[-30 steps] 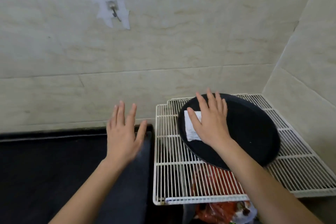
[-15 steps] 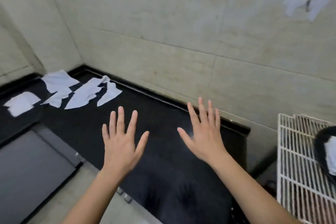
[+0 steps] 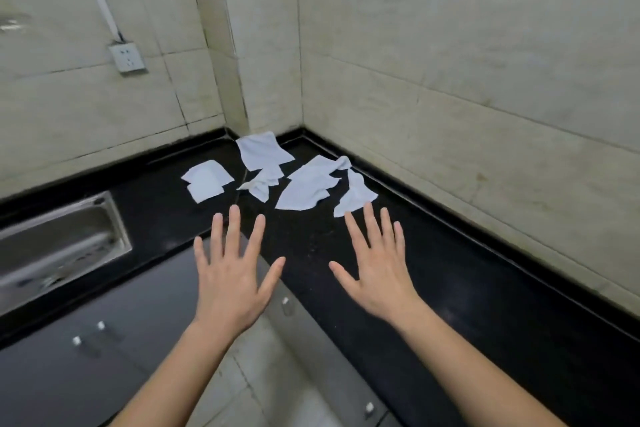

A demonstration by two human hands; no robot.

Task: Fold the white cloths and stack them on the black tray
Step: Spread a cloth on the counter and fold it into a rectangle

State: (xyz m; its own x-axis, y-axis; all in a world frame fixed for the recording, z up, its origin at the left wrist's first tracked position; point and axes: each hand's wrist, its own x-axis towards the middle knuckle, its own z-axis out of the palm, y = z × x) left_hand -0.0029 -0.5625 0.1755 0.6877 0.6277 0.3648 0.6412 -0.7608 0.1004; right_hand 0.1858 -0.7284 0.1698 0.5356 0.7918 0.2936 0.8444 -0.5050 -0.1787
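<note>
A black countertop [image 3: 433, 270] wraps the tiled corner, with a steel sink [image 3: 59, 246] set into it at its left end. White cloths [image 3: 304, 187] lie scattered loose on the countertop in the corner, none folded into a stack. The left hand [image 3: 232, 277] and right hand [image 3: 381, 270] hover above the countertop's near edge, fingers spread and empty; the right fingertips [image 3: 369, 210] overlap the nearest cloth's edge in view.
</note>
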